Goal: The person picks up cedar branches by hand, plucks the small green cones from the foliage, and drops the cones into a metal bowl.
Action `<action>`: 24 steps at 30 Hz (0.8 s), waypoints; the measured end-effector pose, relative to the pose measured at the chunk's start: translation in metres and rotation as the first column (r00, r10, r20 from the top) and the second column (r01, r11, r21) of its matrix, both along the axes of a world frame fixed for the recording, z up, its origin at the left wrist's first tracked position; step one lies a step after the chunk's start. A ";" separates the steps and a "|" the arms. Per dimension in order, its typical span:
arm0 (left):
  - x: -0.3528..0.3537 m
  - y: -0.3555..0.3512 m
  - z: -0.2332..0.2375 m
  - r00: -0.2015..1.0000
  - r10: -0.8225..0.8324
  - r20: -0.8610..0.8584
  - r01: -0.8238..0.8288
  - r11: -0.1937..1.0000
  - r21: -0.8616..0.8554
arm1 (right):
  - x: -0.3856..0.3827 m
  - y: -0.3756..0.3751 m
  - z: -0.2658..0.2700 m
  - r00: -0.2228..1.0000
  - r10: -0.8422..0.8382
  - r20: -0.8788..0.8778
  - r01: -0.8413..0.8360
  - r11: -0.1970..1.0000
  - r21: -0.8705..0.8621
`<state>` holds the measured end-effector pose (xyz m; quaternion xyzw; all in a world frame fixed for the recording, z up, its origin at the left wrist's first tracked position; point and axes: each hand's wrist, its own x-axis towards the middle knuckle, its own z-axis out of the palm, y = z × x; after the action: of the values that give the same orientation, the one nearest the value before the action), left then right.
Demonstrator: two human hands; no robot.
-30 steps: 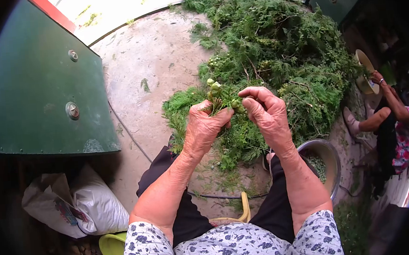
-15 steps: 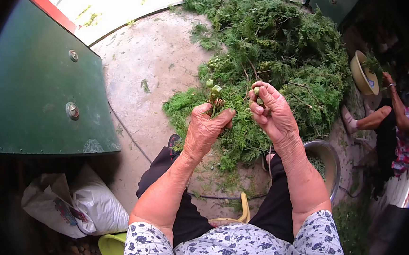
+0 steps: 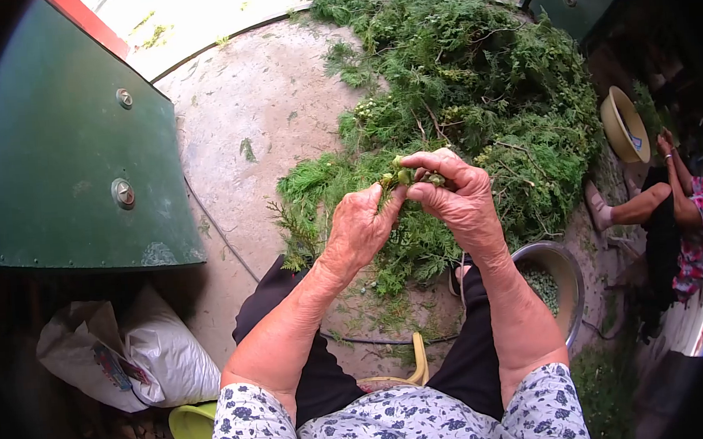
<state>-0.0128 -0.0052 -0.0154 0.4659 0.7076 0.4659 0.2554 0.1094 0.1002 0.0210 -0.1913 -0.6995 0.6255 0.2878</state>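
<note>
My left hand (image 3: 358, 225) is closed on a green conifer sprig (image 3: 290, 224), whose leafy end sticks out to the left. At the fingertips, small round green cones (image 3: 402, 172) show where the two hands meet. My right hand (image 3: 463, 199) has its thumb and index finger at these cones, while more picked cones (image 3: 435, 180) sit in its curled fingers. Below and to the right of this hand, a metal basin (image 3: 578, 289) holds many small green cones (image 3: 542, 286).
A large heap of cut conifer branches (image 3: 472, 80) covers the floor ahead. White sacks (image 3: 169, 350) and a yellow-green basin (image 3: 189, 433) are at left, beneath a green metal door (image 3: 69, 149). At right, another person (image 3: 677, 213) sits by a cream basin (image 3: 616, 132).
My right hand has moved left and down to meet my left hand at the cones. The sprig in my left hand has turned, its leafy end now pointing left.
</note>
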 end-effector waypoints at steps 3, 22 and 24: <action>0.000 -0.001 -0.006 0.991 -0.046 -0.122 0.043 0.999 -0.023 | -0.005 -0.002 -0.010 0.997 -0.069 0.021 0.064 0.982 0.180; 0.000 -0.006 0.004 0.924 -0.073 -0.374 0.030 0.993 -0.118 | 0.003 0.002 -0.001 0.995 0.097 0.020 -0.074 0.861 -0.502; 0.000 -0.006 0.005 0.917 -0.060 -0.395 0.010 0.992 -0.126 | 0.003 0.001 0.000 0.995 0.088 0.051 -0.052 0.869 -0.492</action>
<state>-0.0124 -0.0109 -0.0102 0.5472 0.7632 0.3128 0.1422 0.1122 0.1009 0.0209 -0.2547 -0.5344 0.7851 0.1820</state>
